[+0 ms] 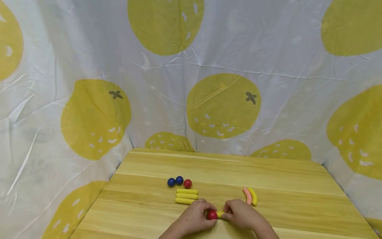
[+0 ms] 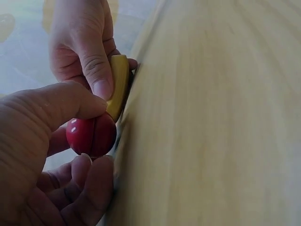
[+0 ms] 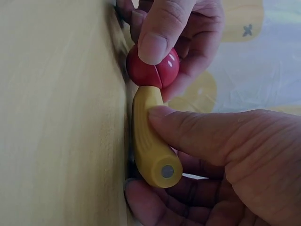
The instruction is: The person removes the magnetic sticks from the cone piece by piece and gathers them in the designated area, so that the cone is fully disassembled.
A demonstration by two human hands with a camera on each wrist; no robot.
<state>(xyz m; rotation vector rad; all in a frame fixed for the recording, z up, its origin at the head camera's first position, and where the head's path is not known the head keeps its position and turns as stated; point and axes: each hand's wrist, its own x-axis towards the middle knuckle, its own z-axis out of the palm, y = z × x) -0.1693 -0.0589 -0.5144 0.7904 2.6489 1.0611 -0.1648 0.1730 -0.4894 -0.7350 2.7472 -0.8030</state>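
Note:
My left hand [image 1: 196, 215] pinches a glossy red ball [image 1: 212, 215] between thumb and fingers, low over the wooden table. On its right, my right hand [image 1: 243, 214] pinches a yellow curved rod [image 1: 220, 214] between thumb and fingers. In the right wrist view the rod [image 3: 148, 134] shows a round grey metal disc on its near end, and its far end touches the red ball [image 3: 141, 73]. The left wrist view shows the ball [image 2: 91, 135] meeting the rod [image 2: 119, 84] end to end.
Behind my left hand lie three straight yellow sticks [image 1: 186, 196], side by side. Beyond them sit two blue balls [image 1: 171, 182] and another red ball [image 1: 187, 183]. Right of my hands, a pink curved rod [image 1: 247, 196] lies beside a yellow curved rod [image 1: 253, 197]. A lemon-print curtain [image 1: 161, 99] surrounds the table [image 1: 298, 199].

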